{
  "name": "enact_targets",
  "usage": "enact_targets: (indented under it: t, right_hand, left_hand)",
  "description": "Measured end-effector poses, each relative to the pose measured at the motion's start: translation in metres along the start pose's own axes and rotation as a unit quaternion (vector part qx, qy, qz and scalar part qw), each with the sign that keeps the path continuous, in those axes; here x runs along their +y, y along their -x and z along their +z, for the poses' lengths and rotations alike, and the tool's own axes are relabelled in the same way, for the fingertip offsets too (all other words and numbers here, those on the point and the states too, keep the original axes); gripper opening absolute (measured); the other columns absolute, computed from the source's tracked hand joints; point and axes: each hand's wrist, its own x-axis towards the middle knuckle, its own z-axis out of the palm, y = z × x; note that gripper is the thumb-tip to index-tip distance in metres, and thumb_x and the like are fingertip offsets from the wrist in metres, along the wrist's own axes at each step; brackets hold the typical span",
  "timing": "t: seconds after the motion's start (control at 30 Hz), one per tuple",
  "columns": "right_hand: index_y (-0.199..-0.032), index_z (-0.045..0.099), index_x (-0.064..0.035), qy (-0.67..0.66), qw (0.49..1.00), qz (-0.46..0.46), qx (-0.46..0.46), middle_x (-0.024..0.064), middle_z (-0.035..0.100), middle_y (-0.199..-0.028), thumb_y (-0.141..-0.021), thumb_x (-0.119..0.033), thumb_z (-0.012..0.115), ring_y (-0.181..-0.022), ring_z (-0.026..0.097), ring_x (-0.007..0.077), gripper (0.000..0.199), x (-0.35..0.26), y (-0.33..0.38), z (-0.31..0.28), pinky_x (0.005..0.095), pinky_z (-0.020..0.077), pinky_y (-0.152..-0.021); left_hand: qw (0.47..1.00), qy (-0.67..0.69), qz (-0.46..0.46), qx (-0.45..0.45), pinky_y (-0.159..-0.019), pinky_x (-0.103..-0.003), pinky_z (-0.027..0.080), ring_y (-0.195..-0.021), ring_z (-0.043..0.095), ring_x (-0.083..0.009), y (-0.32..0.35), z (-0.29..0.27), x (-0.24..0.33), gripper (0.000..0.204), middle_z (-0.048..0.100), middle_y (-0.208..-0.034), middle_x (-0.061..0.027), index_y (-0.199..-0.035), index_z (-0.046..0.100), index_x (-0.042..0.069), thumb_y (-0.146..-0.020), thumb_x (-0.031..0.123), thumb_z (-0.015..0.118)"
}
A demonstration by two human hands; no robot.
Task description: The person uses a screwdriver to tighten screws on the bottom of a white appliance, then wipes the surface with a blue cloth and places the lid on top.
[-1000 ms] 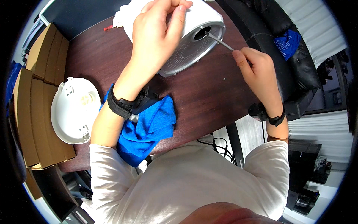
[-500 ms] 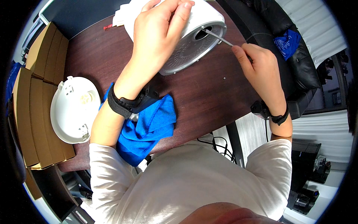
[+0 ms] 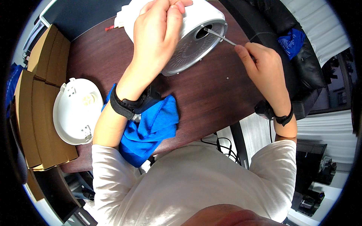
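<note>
Now the right hand [image 3: 265, 64] pinches a metal rod [image 3: 226, 40], thumb against curled fingers, its tip at the round opening [image 3: 200, 34] of the white housing [image 3: 201, 14], toward the table's [image 3: 211, 96] far end. Over the housing lies the left hand [image 3: 155, 32]; whether its fingers grip, I can't tell. Looks like probing work; the next move calls for a steady angle.

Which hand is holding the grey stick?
The right hand: it grips the grey stick, whose tip is at the dark hole. The left hand has no stick; it is on the white case.
</note>
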Motion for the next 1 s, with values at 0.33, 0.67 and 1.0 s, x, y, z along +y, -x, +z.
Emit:
enact_targets:
  t: [0.33, 0.67, 1.0]
  right_hand:
    - [-0.065, 0.057, -0.0007, 0.002, 1.000, -0.014, 0.010, 0.0135, 0.055, -0.060, -0.088, -0.025, 0.063, -0.054, 0.056, 0.0318, 0.034, 0.000, 0.000, -0.001, 0.0390, 0.0422, -0.048]
    - [-0.064, 0.057, -0.0025, 0.055, 0.998, -0.022, 0.026, 0.0124, 0.055, -0.060, -0.088, -0.027, 0.062, -0.056, 0.058, 0.0313, 0.035, 0.002, -0.003, -0.004, 0.0386, 0.0436, -0.047]
    - [-0.069, 0.059, -0.0048, 0.176, 0.981, -0.075, -0.005, 0.0113, 0.058, -0.065, -0.090, -0.033, 0.057, -0.058, 0.060, 0.0310, 0.035, -0.001, -0.018, -0.031, 0.0391, 0.0464, -0.050]
  left_hand:
    - [0.995, -0.089, -0.043, -0.023, -0.072, -0.022, 0.046, -0.077, 0.057, -0.0088, 0.001, -0.003, 0.007, 0.025, 0.069, -0.095, -0.0067, -0.106, 0.066, 0.003, -0.099, 0.018, 0.047]
    - [0.988, -0.096, 0.088, -0.079, -0.096, -0.036, 0.044, -0.115, 0.058, -0.0253, -0.008, -0.004, 0.002, 0.019, 0.066, -0.114, -0.0122, -0.105, 0.065, 0.003, -0.091, 0.010, 0.055]
    - [0.973, -0.151, 0.110, -0.133, -0.109, -0.049, 0.027, -0.125, 0.050, -0.0292, -0.006, -0.008, 0.005, 0.035, 0.060, -0.124, -0.0127, -0.114, 0.062, 0.006, -0.082, 0.018, 0.066]
